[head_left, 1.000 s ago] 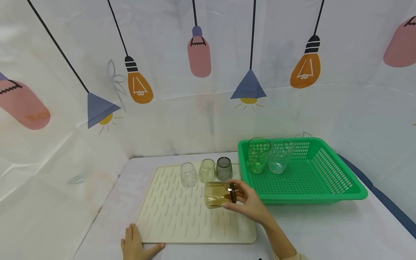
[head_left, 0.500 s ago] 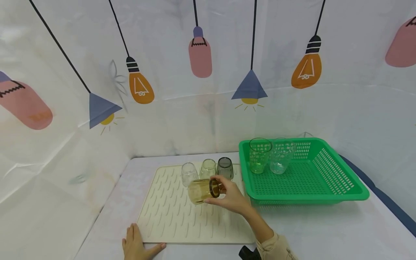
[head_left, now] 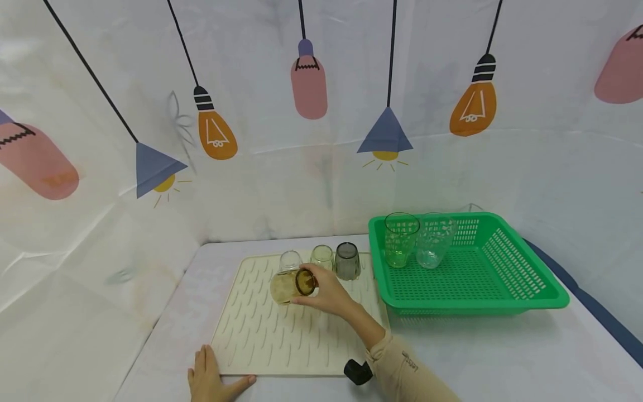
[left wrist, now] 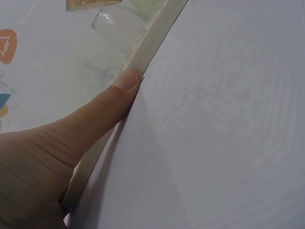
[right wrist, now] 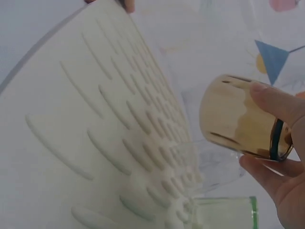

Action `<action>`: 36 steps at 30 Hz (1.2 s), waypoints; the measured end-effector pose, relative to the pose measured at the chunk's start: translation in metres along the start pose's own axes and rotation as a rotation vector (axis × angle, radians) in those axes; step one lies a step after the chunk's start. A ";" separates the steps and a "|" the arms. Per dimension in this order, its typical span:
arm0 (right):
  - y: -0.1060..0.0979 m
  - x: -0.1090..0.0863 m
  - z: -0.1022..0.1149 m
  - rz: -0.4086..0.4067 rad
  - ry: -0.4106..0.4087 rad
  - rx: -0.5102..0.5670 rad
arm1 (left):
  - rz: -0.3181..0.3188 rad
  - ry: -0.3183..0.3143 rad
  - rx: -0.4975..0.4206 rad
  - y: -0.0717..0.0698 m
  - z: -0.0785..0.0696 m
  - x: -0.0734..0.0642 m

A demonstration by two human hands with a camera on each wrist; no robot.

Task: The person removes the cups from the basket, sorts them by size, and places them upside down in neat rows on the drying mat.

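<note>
My right hand (head_left: 329, 291) grips an amber drinking glass (head_left: 284, 287) near its dark rim, thumb on one side and fingers on the other. The glass is tilted on its side above the cream ridged drying mat (head_left: 261, 346), mouth toward the palm. Behind it on the mat, partly covered, stand a clear glass (head_left: 290, 261), a pale green glass (head_left: 322, 255) and a dark grey glass (head_left: 347, 262), all upside down. At the mat's front left corner lies my left hand (head_left: 208, 377), fingers extended. Its thumb (left wrist: 102, 107) presses along the mat's edge in the left wrist view.
A green plastic basket (head_left: 467, 305) stands to the right of the mat. Inside it are a tall greenish glass (head_left: 399, 245) and a tall clear glass (head_left: 431, 245). A white sheet printed with lamps (head_left: 384, 131) hangs behind the table.
My right hand has carried the amber glass leftward and slightly back over the mat, turning its mouth more toward the camera. The left hand stays at the corner.
</note>
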State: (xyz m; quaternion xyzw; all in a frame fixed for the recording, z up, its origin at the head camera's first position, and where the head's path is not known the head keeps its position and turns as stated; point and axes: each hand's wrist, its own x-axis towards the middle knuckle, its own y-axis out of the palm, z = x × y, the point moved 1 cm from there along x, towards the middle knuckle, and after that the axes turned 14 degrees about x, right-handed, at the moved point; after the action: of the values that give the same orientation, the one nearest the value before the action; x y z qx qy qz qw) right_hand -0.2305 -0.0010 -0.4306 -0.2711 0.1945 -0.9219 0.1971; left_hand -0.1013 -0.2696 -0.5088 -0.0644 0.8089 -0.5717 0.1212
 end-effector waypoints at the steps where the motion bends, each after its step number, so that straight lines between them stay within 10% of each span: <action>1: 0.003 0.003 0.000 0.017 -0.013 -0.032 | -0.003 -0.002 -0.002 0.000 0.000 0.000; 36: 0.065 0.054 -0.009 0.099 0.027 -0.448 | -0.001 0.029 0.073 -0.003 -0.002 0.002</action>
State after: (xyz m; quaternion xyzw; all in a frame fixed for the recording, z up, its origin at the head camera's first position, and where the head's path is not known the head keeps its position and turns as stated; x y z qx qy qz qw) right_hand -0.2606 -0.0790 -0.4456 -0.2860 0.4102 -0.8482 0.1744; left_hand -0.1035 -0.2690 -0.5056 -0.0521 0.7892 -0.6017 0.1115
